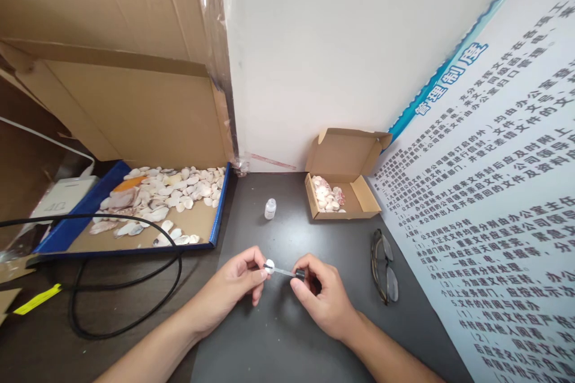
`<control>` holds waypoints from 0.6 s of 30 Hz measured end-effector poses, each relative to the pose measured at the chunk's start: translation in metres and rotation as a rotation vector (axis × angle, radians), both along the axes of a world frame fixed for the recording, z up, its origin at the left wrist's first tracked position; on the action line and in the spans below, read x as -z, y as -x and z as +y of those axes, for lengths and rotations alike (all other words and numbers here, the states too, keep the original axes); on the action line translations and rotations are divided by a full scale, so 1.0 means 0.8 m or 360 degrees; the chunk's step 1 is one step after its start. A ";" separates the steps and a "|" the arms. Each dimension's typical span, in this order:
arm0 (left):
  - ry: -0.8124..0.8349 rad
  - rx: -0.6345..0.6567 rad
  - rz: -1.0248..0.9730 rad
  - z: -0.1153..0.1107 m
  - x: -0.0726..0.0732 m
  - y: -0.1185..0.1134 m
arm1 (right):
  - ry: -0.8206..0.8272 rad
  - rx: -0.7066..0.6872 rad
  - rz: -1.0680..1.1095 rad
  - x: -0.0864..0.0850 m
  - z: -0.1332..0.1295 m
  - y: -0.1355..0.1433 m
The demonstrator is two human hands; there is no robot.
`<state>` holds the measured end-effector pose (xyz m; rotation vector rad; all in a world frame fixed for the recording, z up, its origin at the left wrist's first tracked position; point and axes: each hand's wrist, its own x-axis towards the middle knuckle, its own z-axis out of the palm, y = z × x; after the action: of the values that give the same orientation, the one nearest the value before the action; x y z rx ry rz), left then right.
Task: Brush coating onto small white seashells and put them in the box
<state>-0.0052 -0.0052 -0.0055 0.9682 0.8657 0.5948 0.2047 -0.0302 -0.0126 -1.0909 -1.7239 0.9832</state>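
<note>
From my end, the left hand (240,278) pinches a small white shell (271,268) between thumb and fingers, by the edge, seemingly so its face stays exposed. The right hand (326,296) grips a black cap (299,275) with a clear stem (283,272) reaching across to the shell; holding the cap probably keeps fingers off the tip. Tip looks dark and lies at the shell, but I can't be sure it touches. Both hands are over the tabletop (278,347), and a little bottle (270,209) stands upright beyond them, presumably for easy reach. Its label has print too small for me to read. Big box (135,114) on the left and small box (348,152) at the back right both sit lid-up, likely for access to the shells inside. Glasses (384,266) lie right. Wall poster (449,81) heading reads "管理制度".
</note>
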 end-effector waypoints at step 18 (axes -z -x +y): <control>-0.0001 0.0009 -0.0028 0.000 0.000 0.000 | 0.0002 0.0009 -0.0022 -0.002 0.001 0.001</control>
<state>-0.0050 -0.0049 -0.0052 0.9644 0.8466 0.5978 0.2039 -0.0293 -0.0110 -1.1055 -1.7304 0.9755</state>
